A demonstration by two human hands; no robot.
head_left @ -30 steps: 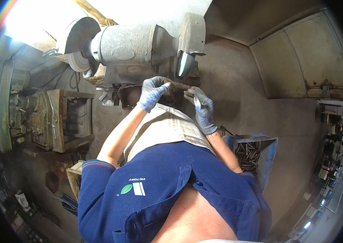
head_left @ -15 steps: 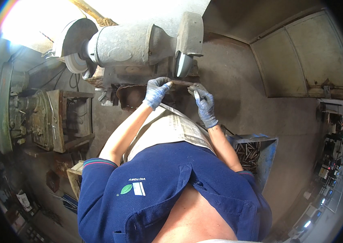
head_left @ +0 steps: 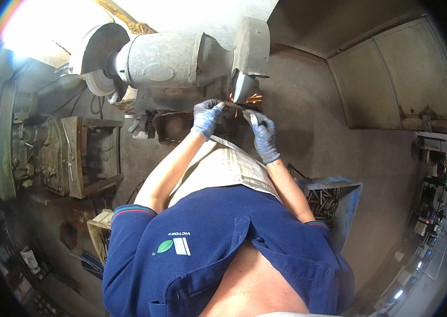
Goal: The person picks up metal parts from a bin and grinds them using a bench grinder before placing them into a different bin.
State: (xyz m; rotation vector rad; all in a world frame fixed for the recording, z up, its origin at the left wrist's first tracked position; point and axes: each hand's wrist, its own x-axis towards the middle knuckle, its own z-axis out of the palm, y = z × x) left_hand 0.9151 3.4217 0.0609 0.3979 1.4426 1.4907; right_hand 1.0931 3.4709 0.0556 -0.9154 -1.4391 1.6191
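Between my two gloved hands is a short, dark metal rod. My left hand pinches its left end, and my right hand has fingers closed on the right end. The rod meets the lower edge of the right-hand wheel of a grey bench grinder. Orange sparks fly out to the right of that wheel. A metal guard covers the wheel's upper part. The rod's exact contact spot is too small to make out.
At the grinder's left end is a second, pale wheel. A blue-edged bin of metal rods stands by my right elbow. Left are a greenish machine and a wooden box. Beige metal doors stand far right.
Orange sparks now come off the right wheel, where none showed before. Both hands have shifted slightly, and the rod has come up against the wheel's lower edge.
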